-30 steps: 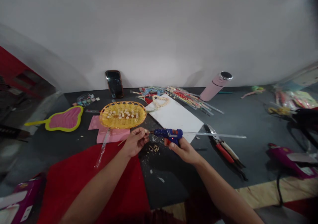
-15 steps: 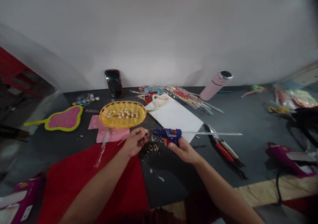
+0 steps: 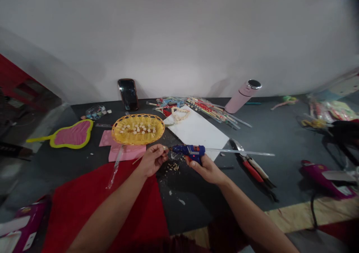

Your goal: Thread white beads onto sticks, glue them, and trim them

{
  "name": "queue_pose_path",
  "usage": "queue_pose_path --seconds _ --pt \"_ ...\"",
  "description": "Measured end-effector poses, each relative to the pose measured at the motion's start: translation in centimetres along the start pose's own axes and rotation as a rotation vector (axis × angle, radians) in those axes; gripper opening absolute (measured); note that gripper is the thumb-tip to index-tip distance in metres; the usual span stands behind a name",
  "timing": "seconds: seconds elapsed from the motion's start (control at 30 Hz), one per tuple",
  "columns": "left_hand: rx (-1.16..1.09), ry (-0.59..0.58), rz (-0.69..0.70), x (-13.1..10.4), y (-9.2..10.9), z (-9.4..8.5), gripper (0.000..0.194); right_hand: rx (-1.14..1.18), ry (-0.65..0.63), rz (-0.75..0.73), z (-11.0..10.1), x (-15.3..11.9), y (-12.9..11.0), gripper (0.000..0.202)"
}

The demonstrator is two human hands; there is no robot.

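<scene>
Gripping the blue glue gun (image 3: 183,150) in our right hand (image 3: 208,169) over the dark table (image 3: 185,215), nozzle (image 3: 169,148) just beside our left hand (image 3: 153,160), which pinches a thin stick (image 3: 137,160). We'd want skin clear of that likely hot nozzle, wrists steady, squeeze light.

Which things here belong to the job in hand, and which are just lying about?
In use:
- glue gun, in right hand
- glue stick, in gun
- thin stick, in left hand
- probably basket of white bits

Likely just lying about:
- phone
- flask
- cutters
- pink fan-shaped piece
</scene>
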State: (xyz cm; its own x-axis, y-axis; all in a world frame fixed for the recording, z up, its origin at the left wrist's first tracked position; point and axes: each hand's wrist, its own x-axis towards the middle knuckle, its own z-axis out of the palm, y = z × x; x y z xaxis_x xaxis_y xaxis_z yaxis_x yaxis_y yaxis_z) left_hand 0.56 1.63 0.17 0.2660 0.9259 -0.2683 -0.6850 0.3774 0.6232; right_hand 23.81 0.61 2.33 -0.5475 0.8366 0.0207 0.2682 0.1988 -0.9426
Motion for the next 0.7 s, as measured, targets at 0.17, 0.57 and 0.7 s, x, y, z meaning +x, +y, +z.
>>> queue_pose_path --seconds 0.17,0.57,0.7 --pt "0.016 -0.015 -0.003 -0.1 0.1 0.0 0.019 0.002 -0.001 0.003 -0.1 0.0 0.0 0.03" --pt "0.055 -0.024 -0.012 0.1 -0.1 -0.2 0.017 0.094 0.088 0.005 -0.6 0.3 -0.2 0.039" --pt "0.041 -0.007 -0.009 0.2 0.2 0.0 0.018 0.106 0.276 0.221 -2.0 0.7 0.7 0.052"
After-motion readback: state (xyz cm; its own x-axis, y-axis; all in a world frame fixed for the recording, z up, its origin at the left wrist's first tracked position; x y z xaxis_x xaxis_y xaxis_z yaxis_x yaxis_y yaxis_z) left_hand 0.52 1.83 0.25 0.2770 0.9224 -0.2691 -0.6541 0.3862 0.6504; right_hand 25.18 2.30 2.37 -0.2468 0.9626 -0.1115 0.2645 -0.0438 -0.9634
